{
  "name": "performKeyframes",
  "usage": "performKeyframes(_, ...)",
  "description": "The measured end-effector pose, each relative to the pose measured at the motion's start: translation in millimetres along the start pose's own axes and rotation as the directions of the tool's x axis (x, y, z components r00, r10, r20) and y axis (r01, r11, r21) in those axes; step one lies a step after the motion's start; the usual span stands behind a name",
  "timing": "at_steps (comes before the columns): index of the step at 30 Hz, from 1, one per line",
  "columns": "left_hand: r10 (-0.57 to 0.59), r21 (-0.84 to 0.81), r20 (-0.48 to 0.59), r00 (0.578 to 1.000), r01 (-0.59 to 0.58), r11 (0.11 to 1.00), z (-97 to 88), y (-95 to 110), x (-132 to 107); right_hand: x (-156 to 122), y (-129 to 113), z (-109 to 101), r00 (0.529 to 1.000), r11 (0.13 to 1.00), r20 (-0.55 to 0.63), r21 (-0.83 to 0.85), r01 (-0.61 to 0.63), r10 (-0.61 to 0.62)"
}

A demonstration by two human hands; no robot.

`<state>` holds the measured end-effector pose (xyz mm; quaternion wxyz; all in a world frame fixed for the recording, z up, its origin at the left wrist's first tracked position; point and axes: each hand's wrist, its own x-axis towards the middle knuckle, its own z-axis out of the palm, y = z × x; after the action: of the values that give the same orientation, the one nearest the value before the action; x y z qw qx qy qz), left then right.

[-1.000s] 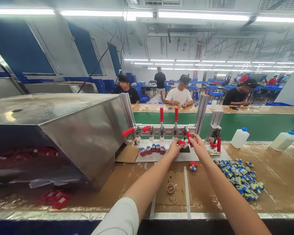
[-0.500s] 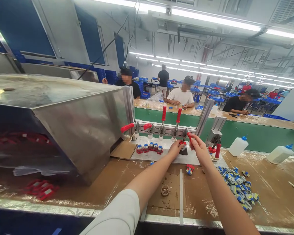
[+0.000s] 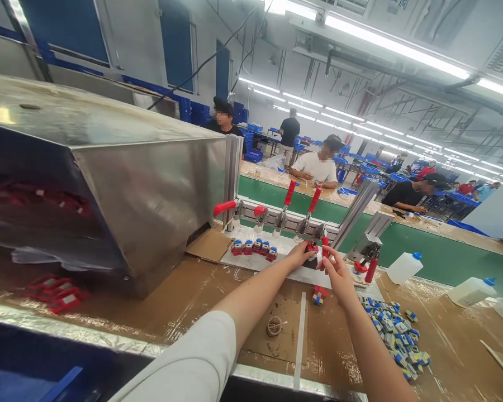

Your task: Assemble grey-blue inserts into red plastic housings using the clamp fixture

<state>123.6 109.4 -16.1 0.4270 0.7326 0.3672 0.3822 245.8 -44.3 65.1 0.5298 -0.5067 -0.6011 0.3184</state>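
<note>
My right hand (image 3: 336,273) is closed around the red handle (image 3: 325,246) of the rightmost toggle clamp on a metal rail. Beside it, the fingers of my left hand (image 3: 299,255) hold a small red part (image 3: 311,247) under that clamp, over a dark pad. My fingers partly cover the part. Left of my hands, several red-and-blue blocks (image 3: 258,246) stand in a row on the white base plate (image 3: 285,271). Another red block with blue and yellow (image 3: 319,295) lies on the bench just in front of the plate.
A pile of grey-blue pieces (image 3: 398,335) lies at the right, with white bottles (image 3: 404,267) behind it. A small round pot (image 3: 274,326) sits on cardboard in front. On the left stands a large metal hood (image 3: 151,206). Co-workers sit across the green partition (image 3: 427,262).
My right hand has swung the red clamp handle down and towards me. My left hand stays at the red part. The whole view has tilted slightly.
</note>
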Motion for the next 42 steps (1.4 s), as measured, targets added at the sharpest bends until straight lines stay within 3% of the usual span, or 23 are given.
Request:
performKeyframes(8,0.024,-0.002,-0.001,1.0,-0.024,1.0,-0.6,2.2,0.7,12.4,-5.4,-2.0,0.997,0.994,-0.003,0.067,-0.083,0.083)
performKeyframes(18,0.031,-0.013,0.007,0.999,-0.031,0.999,-3.1,-0.6,4.5,11.0,-10.4,-1.2,0.997,0.996,-0.006,0.05,-0.073,0.074)
performKeyframes(32,0.006,-0.027,0.017,1.0,-0.005,1.0,-1.5,-0.3,5.4,27.1,3.4,2.0,0.988,0.99,0.053,-0.017,-0.142,0.143)
performKeyframes(42,0.039,-0.018,0.034,0.999,-0.038,0.999,-2.9,-2.8,6.0,24.0,26.7,8.2,0.993,0.985,0.101,-0.165,-0.045,0.062)
